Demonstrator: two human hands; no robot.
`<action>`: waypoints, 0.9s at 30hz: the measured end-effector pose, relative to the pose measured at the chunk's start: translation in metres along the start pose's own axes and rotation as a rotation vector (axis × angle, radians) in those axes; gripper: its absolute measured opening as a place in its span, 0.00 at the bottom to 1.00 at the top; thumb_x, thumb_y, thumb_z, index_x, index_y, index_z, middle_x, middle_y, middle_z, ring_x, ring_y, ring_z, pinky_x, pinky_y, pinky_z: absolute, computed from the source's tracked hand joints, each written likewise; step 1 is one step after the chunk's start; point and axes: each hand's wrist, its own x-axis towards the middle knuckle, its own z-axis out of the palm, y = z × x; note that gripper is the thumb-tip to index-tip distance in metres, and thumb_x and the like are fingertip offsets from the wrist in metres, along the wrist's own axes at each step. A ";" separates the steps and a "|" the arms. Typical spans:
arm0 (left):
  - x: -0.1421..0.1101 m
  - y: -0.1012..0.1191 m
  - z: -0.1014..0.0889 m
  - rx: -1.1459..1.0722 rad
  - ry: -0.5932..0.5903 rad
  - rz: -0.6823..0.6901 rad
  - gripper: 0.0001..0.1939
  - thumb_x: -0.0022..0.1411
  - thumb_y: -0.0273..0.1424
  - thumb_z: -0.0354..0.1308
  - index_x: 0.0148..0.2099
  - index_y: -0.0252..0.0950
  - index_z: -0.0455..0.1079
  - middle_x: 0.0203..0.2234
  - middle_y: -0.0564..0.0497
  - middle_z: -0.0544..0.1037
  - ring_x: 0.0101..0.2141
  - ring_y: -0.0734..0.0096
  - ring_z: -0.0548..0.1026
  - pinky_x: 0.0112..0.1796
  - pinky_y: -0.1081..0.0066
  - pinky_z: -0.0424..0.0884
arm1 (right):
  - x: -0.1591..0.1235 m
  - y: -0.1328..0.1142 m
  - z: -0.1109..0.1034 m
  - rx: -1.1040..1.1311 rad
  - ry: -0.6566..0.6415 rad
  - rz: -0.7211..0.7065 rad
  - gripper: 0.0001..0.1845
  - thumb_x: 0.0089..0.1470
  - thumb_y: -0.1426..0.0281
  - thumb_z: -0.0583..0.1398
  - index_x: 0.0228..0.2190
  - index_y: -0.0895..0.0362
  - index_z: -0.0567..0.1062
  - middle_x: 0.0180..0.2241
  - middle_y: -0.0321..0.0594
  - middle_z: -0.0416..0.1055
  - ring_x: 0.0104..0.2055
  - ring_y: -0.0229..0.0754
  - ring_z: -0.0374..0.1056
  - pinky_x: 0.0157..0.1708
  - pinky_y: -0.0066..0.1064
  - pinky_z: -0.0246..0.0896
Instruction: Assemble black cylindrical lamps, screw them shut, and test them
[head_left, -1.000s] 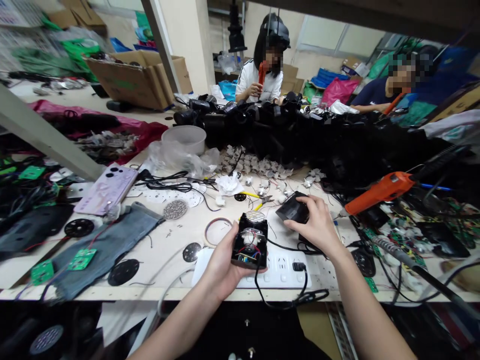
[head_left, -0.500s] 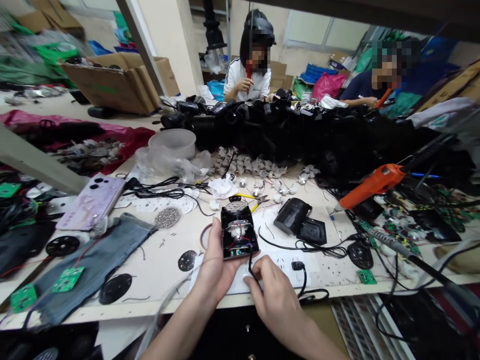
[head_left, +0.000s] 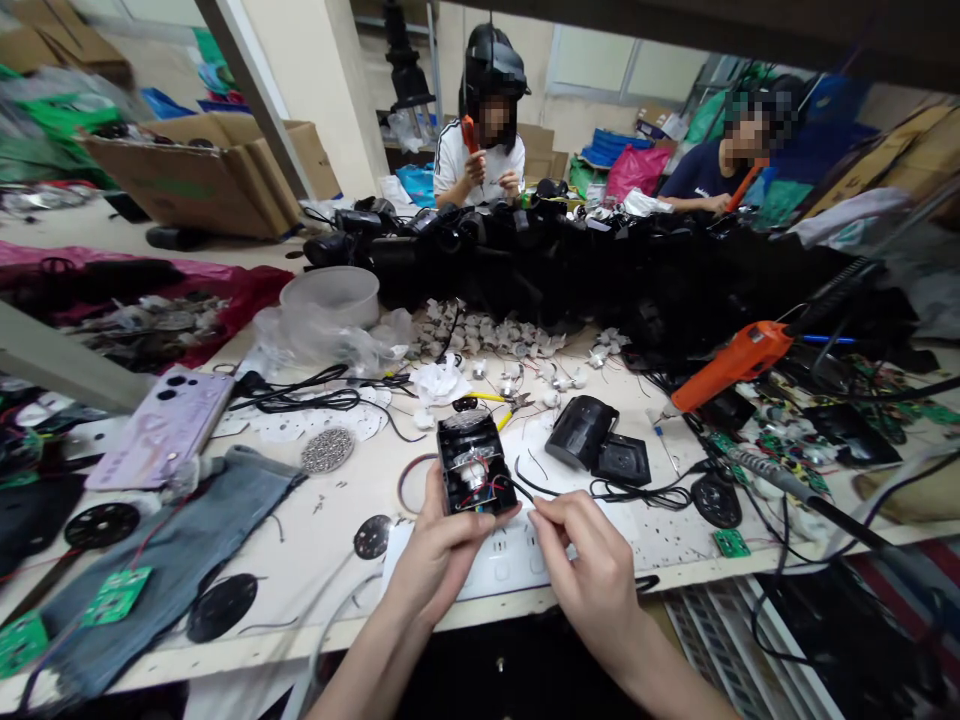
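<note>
My left hand (head_left: 439, 560) is closed around an open black plastic housing (head_left: 474, 465), thumb across its near edge. Inside the housing are a whitish motor (head_left: 474, 472) and thin red and blue wires. A black cable (head_left: 529, 487) comes out of its right side. With thumb and fingertips pressed together, my right hand (head_left: 589, 560) pinches this cable just right of the housing. Beneath both hands lies a white power strip (head_left: 502, 565). To the right sit two black plastic casing parts (head_left: 581, 432). Yellow-handled cutters (head_left: 510, 405) lie behind the housing.
An orange electric screwdriver (head_left: 735, 365) hangs at the right over green circuit boards. Small white motors (head_left: 487, 335) are heaped farther back, beside a clear plastic tub (head_left: 330, 297). A phone (head_left: 165, 425) and a blue cloth (head_left: 180, 540) lie left. Two people (head_left: 484, 150) sit opposite.
My right hand has moved right and slightly up, drawing the cable out to the housing's right side. My left thumb has come over the housing's near edge, and the housing has tilted.
</note>
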 end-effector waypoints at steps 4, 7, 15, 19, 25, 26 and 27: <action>0.000 -0.005 0.001 0.012 -0.018 0.039 0.37 0.43 0.18 0.61 0.56 0.43 0.58 0.46 0.49 0.75 0.46 0.59 0.74 0.49 0.53 0.72 | 0.012 0.000 0.002 -0.074 -0.084 0.013 0.11 0.61 0.78 0.51 0.38 0.60 0.73 0.29 0.42 0.67 0.29 0.41 0.68 0.30 0.32 0.66; 0.000 -0.008 0.001 0.031 0.004 0.096 0.36 0.43 0.19 0.62 0.55 0.43 0.59 0.45 0.50 0.75 0.45 0.62 0.74 0.49 0.59 0.71 | 0.018 -0.001 0.005 -0.150 -0.119 0.011 0.13 0.61 0.77 0.50 0.34 0.60 0.74 0.28 0.42 0.67 0.28 0.41 0.67 0.29 0.32 0.65; 0.001 -0.011 0.005 0.030 0.080 0.150 0.38 0.41 0.20 0.63 0.55 0.48 0.59 0.42 0.55 0.75 0.43 0.69 0.72 0.44 0.71 0.69 | 0.027 -0.002 0.012 -0.053 -0.151 0.169 0.09 0.56 0.75 0.55 0.25 0.57 0.71 0.24 0.39 0.68 0.25 0.39 0.66 0.24 0.29 0.62; 0.001 -0.011 0.008 0.011 0.104 0.150 0.37 0.39 0.19 0.62 0.53 0.46 0.60 0.40 0.56 0.76 0.40 0.70 0.73 0.43 0.72 0.70 | 0.025 -0.002 0.015 0.261 -0.165 0.431 0.04 0.52 0.70 0.60 0.26 0.56 0.73 0.24 0.36 0.68 0.22 0.36 0.65 0.20 0.27 0.61; 0.003 -0.018 0.005 0.046 0.069 0.151 0.38 0.41 0.20 0.62 0.55 0.46 0.57 0.36 0.55 0.74 0.34 0.70 0.72 0.35 0.72 0.70 | 0.026 -0.003 0.014 0.892 -0.177 0.940 0.16 0.40 0.63 0.70 0.30 0.60 0.76 0.18 0.30 0.67 0.16 0.31 0.62 0.20 0.25 0.60; 0.003 -0.019 0.006 0.056 0.077 0.158 0.39 0.41 0.20 0.62 0.55 0.46 0.56 0.37 0.55 0.73 0.34 0.70 0.72 0.35 0.72 0.70 | 0.027 -0.004 0.014 0.927 -0.152 0.958 0.17 0.40 0.63 0.70 0.30 0.61 0.76 0.18 0.30 0.68 0.17 0.31 0.63 0.21 0.25 0.60; 0.003 -0.020 0.007 0.064 0.084 0.166 0.39 0.40 0.20 0.62 0.55 0.47 0.56 0.37 0.55 0.73 0.34 0.70 0.72 0.34 0.72 0.70 | 0.027 -0.004 0.014 0.946 -0.131 0.965 0.17 0.40 0.63 0.71 0.30 0.61 0.77 0.18 0.30 0.67 0.17 0.31 0.63 0.22 0.25 0.61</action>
